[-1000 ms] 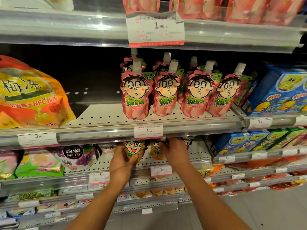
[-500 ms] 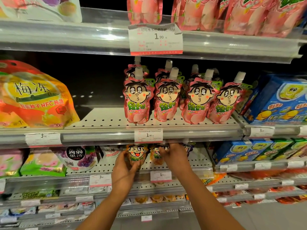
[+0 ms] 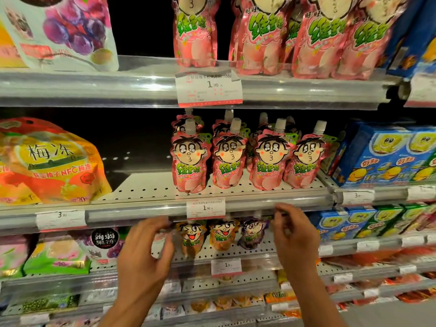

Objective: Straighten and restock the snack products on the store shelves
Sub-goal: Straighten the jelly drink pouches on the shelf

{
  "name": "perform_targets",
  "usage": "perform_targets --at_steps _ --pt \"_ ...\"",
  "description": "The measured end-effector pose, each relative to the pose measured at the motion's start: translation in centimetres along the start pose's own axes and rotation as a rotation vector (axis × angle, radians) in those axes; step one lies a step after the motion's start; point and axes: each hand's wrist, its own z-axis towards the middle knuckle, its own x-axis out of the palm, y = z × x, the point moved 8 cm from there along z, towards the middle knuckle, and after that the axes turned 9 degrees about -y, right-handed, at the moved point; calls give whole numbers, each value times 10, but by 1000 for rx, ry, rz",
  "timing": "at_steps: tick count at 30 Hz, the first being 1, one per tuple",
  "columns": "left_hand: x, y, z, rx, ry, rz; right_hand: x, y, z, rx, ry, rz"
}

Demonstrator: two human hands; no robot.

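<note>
Overhead, from the head view, both hands are seen raised before the shelves, holding nothing. The left hand [image 3: 146,251] has loosely curled fingers spread apart; the right hand [image 3: 295,234] likewise. Between them three small pouches [image 3: 223,236] stand upright, below four pink pouches [image 3: 245,161] on the perforated shelf [image 3: 146,187].

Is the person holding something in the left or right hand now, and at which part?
Nothing. The left hand and right hand hang with curled fingers before the shelf edge, clear of the small pouches.
</note>
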Motion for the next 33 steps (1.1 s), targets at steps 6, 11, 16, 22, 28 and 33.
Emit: perform_targets --at_steps 6,11,16,22,28,33 --pt "-7 -34 79 -36 -105 -2 -24 -14 88 195 -178 -57" --pt "25 -16 111 -295 90 49 -13 -20 115 255 -78 -86" --pt "52 -4 120 -387 227 -66 -9 -28 124 328 -36 -39" --pt "61 0 128 -375 249 -62 -4 -23 125 309 29 -68" --pt "62 -5 125 -376 256 -64 -2 -12 123 281 21 -91" --pt "45 -21 119 -311 144 -3 -19 -1 123 188 -45 -123"
